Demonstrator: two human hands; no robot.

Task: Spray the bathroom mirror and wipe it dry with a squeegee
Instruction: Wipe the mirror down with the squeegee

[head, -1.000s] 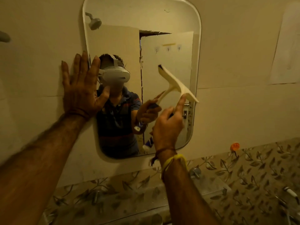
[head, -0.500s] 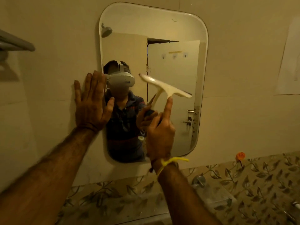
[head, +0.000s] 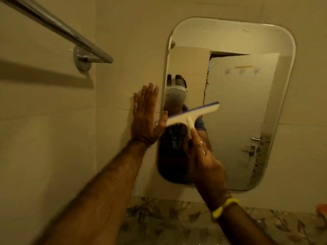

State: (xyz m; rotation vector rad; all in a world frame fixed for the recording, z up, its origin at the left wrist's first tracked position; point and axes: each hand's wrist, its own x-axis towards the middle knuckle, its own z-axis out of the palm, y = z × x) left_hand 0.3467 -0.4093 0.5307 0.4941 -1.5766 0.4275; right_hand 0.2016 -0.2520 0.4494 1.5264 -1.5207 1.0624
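A rounded rectangular mirror (head: 247, 106) hangs on the beige tiled wall. My right hand (head: 205, 161) grips the handle of a white squeegee (head: 191, 114). Its blade is tilted, with the left end lower, across the mirror's left side, and that end reaches past the mirror's edge. My left hand (head: 146, 115) presses flat on the wall just left of the mirror, fingers straight and pointing up. The squeegee's left end overlaps its thumb. No spray bottle is in view.
A chrome towel bar (head: 58, 30) juts from the wall at the upper left. Leaf-patterned tiles (head: 168, 218) run below the mirror. Something orange (head: 322, 208) shows at the right edge.
The squeegee has swung from the mirror's right side to its left side, and its blade now tilts the other way. The view has turned left, bringing the towel bar in. My left hand stays on the wall.
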